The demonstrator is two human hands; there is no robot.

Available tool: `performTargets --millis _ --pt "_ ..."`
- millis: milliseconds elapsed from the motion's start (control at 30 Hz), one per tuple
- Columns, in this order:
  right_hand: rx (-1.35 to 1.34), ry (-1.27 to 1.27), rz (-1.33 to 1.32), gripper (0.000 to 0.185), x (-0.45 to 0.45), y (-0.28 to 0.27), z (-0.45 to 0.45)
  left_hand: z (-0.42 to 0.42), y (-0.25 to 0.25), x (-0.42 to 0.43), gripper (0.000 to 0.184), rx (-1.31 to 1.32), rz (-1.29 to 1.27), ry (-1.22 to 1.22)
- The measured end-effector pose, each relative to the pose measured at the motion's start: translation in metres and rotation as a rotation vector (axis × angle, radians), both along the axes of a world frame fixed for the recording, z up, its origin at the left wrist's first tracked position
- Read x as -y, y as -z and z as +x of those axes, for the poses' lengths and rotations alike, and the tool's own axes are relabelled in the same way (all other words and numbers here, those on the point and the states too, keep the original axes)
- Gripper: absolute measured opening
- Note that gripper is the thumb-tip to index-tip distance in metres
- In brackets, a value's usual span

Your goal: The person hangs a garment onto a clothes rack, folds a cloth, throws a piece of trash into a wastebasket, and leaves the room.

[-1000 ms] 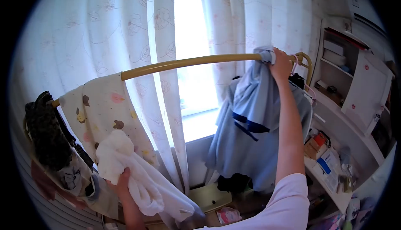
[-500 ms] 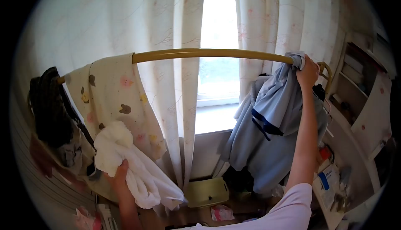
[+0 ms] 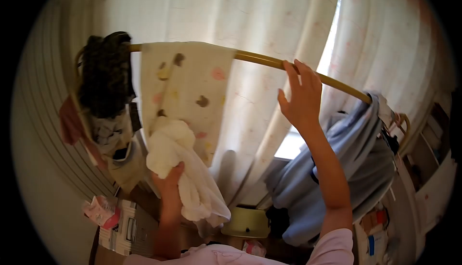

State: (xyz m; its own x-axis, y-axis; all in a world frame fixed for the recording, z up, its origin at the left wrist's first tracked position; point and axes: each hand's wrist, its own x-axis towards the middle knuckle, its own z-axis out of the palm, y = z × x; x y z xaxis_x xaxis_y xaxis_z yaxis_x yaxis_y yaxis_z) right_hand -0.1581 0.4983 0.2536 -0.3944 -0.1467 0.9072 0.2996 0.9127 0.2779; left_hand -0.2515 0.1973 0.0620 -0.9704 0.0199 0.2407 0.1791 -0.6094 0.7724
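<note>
My left hand is closed on a white fluffy garment, which hangs down in front of a cream cloth with animal prints. That cloth is draped over a yellow rail. At the rail's middle, my right hand has its fingers spread and holds nothing; its fingertips are at the rail. To its right, a grey-blue garment hangs from the rail. Dark patterned clothing hangs at the rail's left end.
Pale curtains fall behind the rail. Low down stand a yellow-green box and, at left, a silver case with a pink package on it. Shelves line the right side.
My right hand has let go of the grey-blue garment and moved left along the rail, its fingers now spread. The view has turned left. My left hand still holds the white garment.
</note>
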Motion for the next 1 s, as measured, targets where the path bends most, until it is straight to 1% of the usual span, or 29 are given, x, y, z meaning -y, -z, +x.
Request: performTargets --millis 33,67,133,233,333,433,533,633,733,767,867,933,1000 --pt "-0.001 0.091 0.063 0.080 0.019 -0.003 -0.020 -0.002 -0.001 0.012 0.051 -0.018 0.020 0.014" --pt "-0.006 0.109 0.062 0.084 0.031 -0.009 -0.042 -0.004 -0.003 0.022 0.051 -0.001 0.010 -0.004" --pt "0.045 0.123 0.025 0.081 0.046 -0.019 -0.089 -0.008 -0.002 0.045 0.052 0.038 -0.014 -0.034" --pt "0.213 0.043 -0.060 0.066 0.095 -0.036 -0.150 -0.016 0.007 0.081 0.053 0.029 0.036 -0.028" --pt "0.238 0.022 0.000 0.047 0.145 -0.044 -0.216 -0.028 0.015 0.111 0.055 0.053 0.051 -0.012" --pt "0.319 -0.074 -0.044 0.041 0.200 -0.050 -0.265 -0.035 0.022 0.137 0.058 0.054 0.056 -0.016" --pt "0.393 -0.091 -0.118 0.044 0.245 -0.060 -0.315 -0.041 0.020 0.157 0.061 0.050 0.018 -0.066" --pt "0.404 -0.085 -0.217 0.046 0.263 -0.059 -0.333 -0.040 0.020 0.168 0.063 0.076 0.012 -0.065" --pt "0.281 -0.072 -0.077 0.052 0.254 -0.050 -0.320 -0.041 0.010 0.174 0.063 0.112 0.010 -0.032" --pt "0.070 -0.112 0.008 0.054 0.248 -0.036 -0.314 -0.041 0.007 0.175 0.063 0.106 0.034 -0.047" --pt "-0.191 -0.198 0.185 0.054 0.253 -0.003 -0.262 -0.040 0.001 0.172 0.063 0.086 0.106 -0.079" --pt "0.226 -0.447 -0.174 0.057 0.265 0.036 -0.207 -0.041 0.000 0.166 0.063 0.074 0.159 -0.078" --pt "0.632 -0.635 -0.628 0.067 0.271 0.080 -0.154 -0.042 -0.008 0.160 0.062 0.078 0.204 -0.021"
